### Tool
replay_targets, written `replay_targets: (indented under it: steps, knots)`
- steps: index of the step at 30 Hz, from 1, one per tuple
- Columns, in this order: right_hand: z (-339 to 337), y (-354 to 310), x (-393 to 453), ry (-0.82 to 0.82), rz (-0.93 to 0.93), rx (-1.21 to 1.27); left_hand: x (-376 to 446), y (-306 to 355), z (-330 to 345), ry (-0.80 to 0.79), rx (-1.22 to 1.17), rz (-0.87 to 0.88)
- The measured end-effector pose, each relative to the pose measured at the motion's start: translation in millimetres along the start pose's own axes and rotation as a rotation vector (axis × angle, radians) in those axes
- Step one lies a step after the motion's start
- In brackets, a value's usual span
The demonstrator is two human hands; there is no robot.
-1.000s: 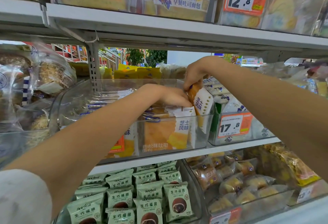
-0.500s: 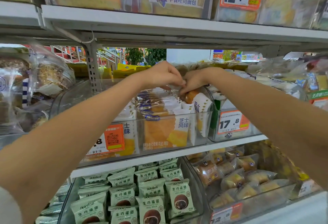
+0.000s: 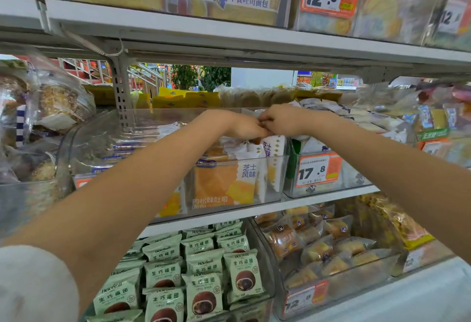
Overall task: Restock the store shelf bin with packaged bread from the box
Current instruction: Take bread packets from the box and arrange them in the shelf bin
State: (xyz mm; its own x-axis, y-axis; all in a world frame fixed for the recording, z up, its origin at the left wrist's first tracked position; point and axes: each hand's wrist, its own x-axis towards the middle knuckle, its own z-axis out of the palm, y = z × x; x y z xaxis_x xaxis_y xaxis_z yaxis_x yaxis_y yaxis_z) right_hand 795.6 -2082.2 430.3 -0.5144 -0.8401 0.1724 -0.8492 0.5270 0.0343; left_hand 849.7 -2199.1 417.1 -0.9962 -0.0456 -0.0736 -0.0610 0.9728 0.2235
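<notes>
A clear plastic bin (image 3: 142, 128) sits on the middle shelf and holds packaged bread in white and orange wrappers. One bread pack (image 3: 272, 153) stands upright at the bin's right end, with others lying behind the front wall (image 3: 219, 184). My left hand (image 3: 244, 125) and my right hand (image 3: 283, 120) meet above that upright pack. Both pinch its top edge with curled fingers. The box is not in view.
A neighbouring bin with a 17.8 price tag (image 3: 318, 170) stands right of the bread bin. The shelf above (image 3: 229, 33) hangs low over my hands. Green snack packs (image 3: 204, 270) and small buns (image 3: 318, 247) fill the lower bins. Bagged pastries (image 3: 56, 102) sit at left.
My left hand has risen from pressing packs down in the bin to meet my right hand at the top of the upright pack. The camera view has shifted down slightly.
</notes>
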Motion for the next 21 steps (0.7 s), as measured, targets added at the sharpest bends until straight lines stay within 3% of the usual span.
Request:
replay_targets:
  steps: [4, 7, 9, 14, 21]
  knots:
    - [6, 0, -3, 0.000, 0.019, 0.055, 3, -2, 2, -0.083, -0.058, -0.055]
    - [2, -2, -18, 0.156, 0.009, 0.176, 2, -4, 3, -0.108, -0.006, -0.051]
    - [2, -5, -34, 0.252, 0.024, 0.114, 2, -3, 5, -0.094, -0.045, -0.043]
    - [32, -15, -76, 0.192, 0.042, -0.017, -5, 2, 17, 0.024, 0.049, 0.035]
    - [58, -7, -85, 0.255, 0.027, -0.093, -3, -2, 15, -0.097, -0.055, -0.001]
